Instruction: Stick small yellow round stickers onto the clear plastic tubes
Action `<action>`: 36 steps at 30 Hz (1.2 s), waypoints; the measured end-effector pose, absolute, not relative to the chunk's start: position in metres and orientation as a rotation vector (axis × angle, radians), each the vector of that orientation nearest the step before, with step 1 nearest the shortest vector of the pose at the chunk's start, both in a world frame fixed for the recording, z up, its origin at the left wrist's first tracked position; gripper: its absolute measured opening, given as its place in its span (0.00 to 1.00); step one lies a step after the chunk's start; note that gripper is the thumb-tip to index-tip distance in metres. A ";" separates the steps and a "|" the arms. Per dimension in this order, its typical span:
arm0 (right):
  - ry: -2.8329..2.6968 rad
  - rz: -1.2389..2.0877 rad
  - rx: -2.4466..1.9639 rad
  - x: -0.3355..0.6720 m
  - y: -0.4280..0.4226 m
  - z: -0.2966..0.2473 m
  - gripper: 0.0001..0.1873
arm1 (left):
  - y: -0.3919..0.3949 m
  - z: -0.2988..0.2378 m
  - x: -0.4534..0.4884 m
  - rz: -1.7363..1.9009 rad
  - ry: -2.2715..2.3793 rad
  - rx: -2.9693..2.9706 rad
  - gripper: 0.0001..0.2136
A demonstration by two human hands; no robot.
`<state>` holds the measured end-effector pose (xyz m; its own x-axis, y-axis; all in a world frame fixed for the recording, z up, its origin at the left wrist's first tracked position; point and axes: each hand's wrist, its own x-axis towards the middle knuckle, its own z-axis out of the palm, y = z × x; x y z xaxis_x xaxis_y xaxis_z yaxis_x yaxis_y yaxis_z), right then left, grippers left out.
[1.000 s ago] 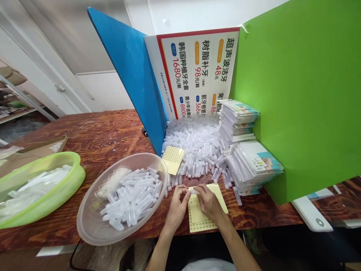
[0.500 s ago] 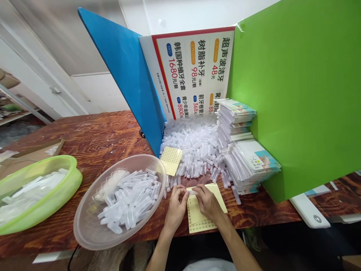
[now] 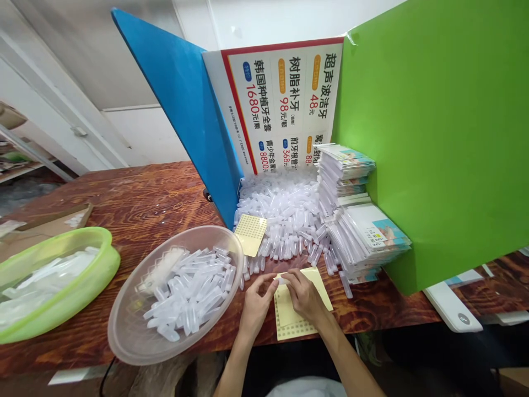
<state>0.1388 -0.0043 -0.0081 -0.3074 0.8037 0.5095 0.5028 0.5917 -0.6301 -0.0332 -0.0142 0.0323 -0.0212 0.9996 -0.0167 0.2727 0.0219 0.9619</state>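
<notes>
My left hand (image 3: 257,302) and my right hand (image 3: 305,295) meet at the front of the table, fingertips pinched together. Between them is a small translucent white plastic tube (image 3: 283,281), mostly covered by my fingers. Beneath my right hand lie yellow sticker sheets (image 3: 324,291) with rows of small dots, overlapping each other. Just beyond my hands spreads a large heap of similar tubes (image 3: 285,207). Another yellow dotted sheet (image 3: 250,234) rests on the heap's left edge. Left of my left hand, a clear oval plastic basket (image 3: 124,339) holds many more tubes.
A green basket (image 3: 108,251) with white plastic pieces stands far left, near a cardboard tray (image 3: 61,223). Blue (image 3: 177,105), printed (image 3: 273,105) and green (image 3: 433,138) panels enclose the heap. Stacks of printed cards (image 3: 363,237) lean at the right. A white device (image 3: 454,311) sits beyond.
My left hand's fingers have shifted slightly around the small tube. My right hand has barely moved, and the surrounding things stay in place.
</notes>
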 end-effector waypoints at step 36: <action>-1.837 -0.071 -2.078 0.180 0.034 0.006 0.13 | -0.044 0.106 -0.136 1.540 2.218 2.216 0.08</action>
